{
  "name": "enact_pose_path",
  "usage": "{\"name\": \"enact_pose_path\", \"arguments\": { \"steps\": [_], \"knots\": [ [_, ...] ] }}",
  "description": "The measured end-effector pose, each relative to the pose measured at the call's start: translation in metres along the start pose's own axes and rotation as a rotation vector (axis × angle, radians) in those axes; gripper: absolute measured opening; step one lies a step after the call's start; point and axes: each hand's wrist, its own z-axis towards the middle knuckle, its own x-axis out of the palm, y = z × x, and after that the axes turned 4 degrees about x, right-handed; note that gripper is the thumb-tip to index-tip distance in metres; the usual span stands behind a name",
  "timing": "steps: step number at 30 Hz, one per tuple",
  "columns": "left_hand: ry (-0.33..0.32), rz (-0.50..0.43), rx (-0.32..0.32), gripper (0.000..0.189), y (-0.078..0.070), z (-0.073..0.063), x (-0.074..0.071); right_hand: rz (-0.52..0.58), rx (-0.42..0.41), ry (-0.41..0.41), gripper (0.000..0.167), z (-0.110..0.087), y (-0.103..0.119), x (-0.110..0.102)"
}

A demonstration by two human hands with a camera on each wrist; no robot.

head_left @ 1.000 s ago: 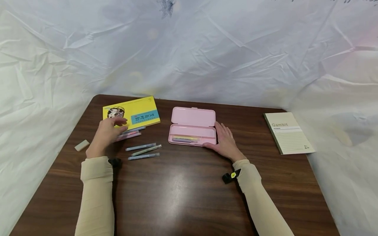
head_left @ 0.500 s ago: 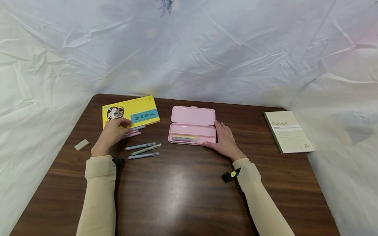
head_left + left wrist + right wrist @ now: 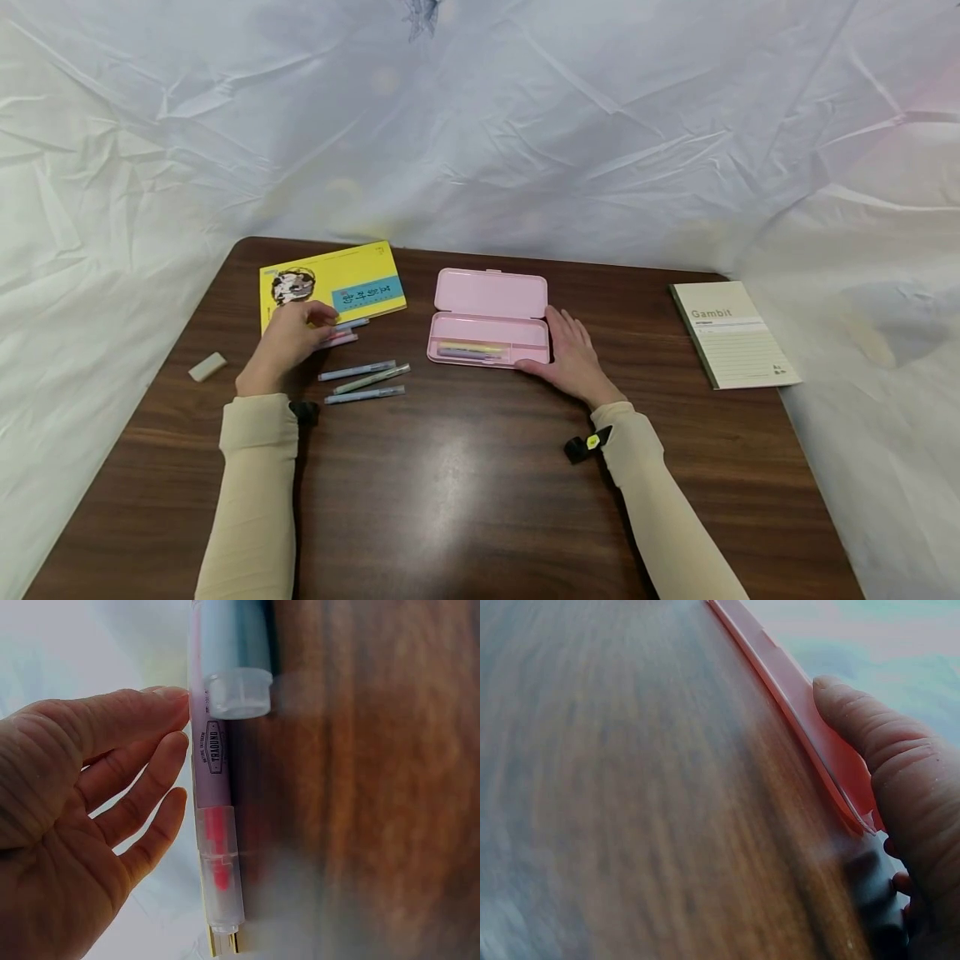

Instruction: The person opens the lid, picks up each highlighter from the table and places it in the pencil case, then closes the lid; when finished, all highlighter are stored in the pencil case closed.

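Observation:
My left hand (image 3: 288, 342) is at a small group of pens beside the yellow booklet (image 3: 367, 262). In the left wrist view, my thumb and fingertips pinch the edge of a pink-and-lilac highlighter (image 3: 214, 765) with a clear cap. A light blue pen (image 3: 236, 652) lies against it. My right hand (image 3: 573, 358) holds the right end of an open pink pencil case (image 3: 491, 297), thumb on the front rim and fingers along the side. Inside the case lie a yellow pen (image 3: 472, 346) and a lilac pen (image 3: 465, 355).
Two light blue pens and a green pen (image 3: 371, 380) lie left of the case. An eraser (image 3: 207, 367) sits near the table's left edge. A cream notebook (image 3: 735, 333) lies at the right. White sheeting (image 3: 480, 133) hangs behind the brown table (image 3: 450, 500).
My left hand has moved slightly right and down onto the pens, its fingers drawing closer together. My right hand stays on the pencil case.

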Motion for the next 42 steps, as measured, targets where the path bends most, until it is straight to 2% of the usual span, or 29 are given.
{"name": "enact_pose_path", "arguments": {
  "steps": [8,14,20,42],
  "knots": [
    [0.007,0.023,0.014,0.021,-0.0006,-0.0003,0.0006,-0.008,-0.001,-0.002,0.120,-0.0002,0.0003,0.0001],
    [0.009,0.030,-0.003,0.019,-0.0019,-0.0021,0.0011,-0.012,-0.001,-0.003,0.120,-0.0010,0.0007,-0.0003],
    [0.055,0.034,-0.032,0.019,-0.0033,-0.0027,0.0015,-0.009,-0.009,-0.006,0.120,-0.0016,0.0018,-0.0020],
    [0.077,0.075,0.051,0.022,-0.0046,0.0010,0.0096,-0.014,-0.008,0.001,0.118,-0.0017,0.0036,-0.0037]
  ]
}}
